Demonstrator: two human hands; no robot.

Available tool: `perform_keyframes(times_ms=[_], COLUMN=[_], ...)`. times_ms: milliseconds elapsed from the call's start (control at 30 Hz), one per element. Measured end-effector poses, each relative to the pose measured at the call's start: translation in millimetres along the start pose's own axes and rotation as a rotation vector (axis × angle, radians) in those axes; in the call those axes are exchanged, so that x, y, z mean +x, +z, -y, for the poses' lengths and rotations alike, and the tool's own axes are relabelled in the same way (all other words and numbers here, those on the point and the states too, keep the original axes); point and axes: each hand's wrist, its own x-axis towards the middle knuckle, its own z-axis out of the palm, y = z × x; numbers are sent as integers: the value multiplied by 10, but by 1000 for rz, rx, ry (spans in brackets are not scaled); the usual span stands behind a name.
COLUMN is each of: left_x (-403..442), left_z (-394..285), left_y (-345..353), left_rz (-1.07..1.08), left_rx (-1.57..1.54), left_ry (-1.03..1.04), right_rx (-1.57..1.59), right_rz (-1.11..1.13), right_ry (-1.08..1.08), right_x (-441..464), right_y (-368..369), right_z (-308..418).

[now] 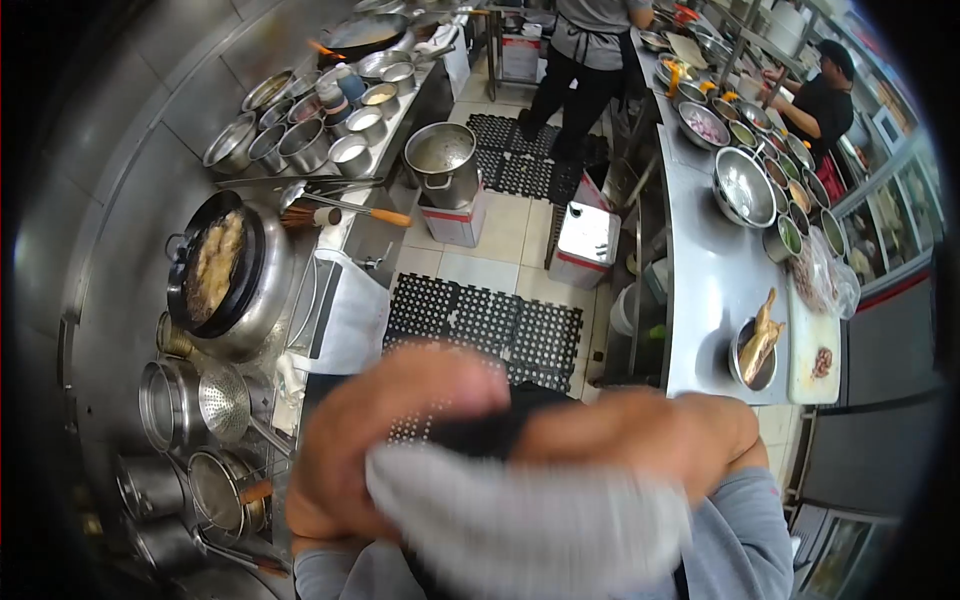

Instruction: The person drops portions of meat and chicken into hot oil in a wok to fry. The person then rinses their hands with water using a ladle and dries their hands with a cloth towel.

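A whitish-grey piece, probably cloth [530, 525], is smeared by motion close to the camera, in front of my chest. My left hand [430, 385] is raised at its upper left, with the arm bent. From the other side my right hand [590, 435] reaches in above it, also blurred. One or both hands seem to touch the greyish piece, but the fingers are too smeared to tell which grips it.
On the left, a wok [215, 262] holds browned food in oil, near a perforated ladle [224, 402]. A stockpot [441, 165] stands in the aisle beyond a black mat [480, 315]. At right, a bowl [752, 375] holds poultry beside a cutting board [815, 350]. Two people work farther back.
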Motion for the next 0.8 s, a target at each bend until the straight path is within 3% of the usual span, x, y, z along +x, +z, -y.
perform_keyframes(times_ms=[33,67,133,167,200,233,267,333,367,400,500,567,700,800], left_x=[16,84,221,243,249,345,327,254,297,345,286,213,340,300], left_z=[-28,-56,-269,-310,-338,-263,-268,-307,-285,-249,-215,-180,-287,-254], left_y=[-24,-89,-77,-68,-49,-89,-4,151,110,61,-59,-69,271,339], left_rz=[147,334,356,316,268,365,352,131,202,275,343,205,-44,26], left_rx=[-85,-268,-283,-310,-343,-347,-320,-562,-580,-602,-740,-771,-837,-1036], left_ry=[100,191,110,73,30,101,82,-25,58,141,102,146,124,138], right_rx=[16,224,676,185,-43,-273,-558,-805,-689,-606,-334,-192,-74,-13], right_rz=[111,1,-273,-414,-460,-525,-784,-1026,-906,-877,-732,-562,-451,-384], right_ry=[-156,-64,42,-59,-122,-174,-80,17,-164,-143,-107,-138,-191,-210], right_x=[24,48,94,203,311,419,565,633,555,505,338,145,-77,-159], right_y=[24,149,408,384,425,465,622,690,642,622,473,379,274,218], right_z=[25,125,333,426,495,565,598,512,396,411,425,420,446,463])
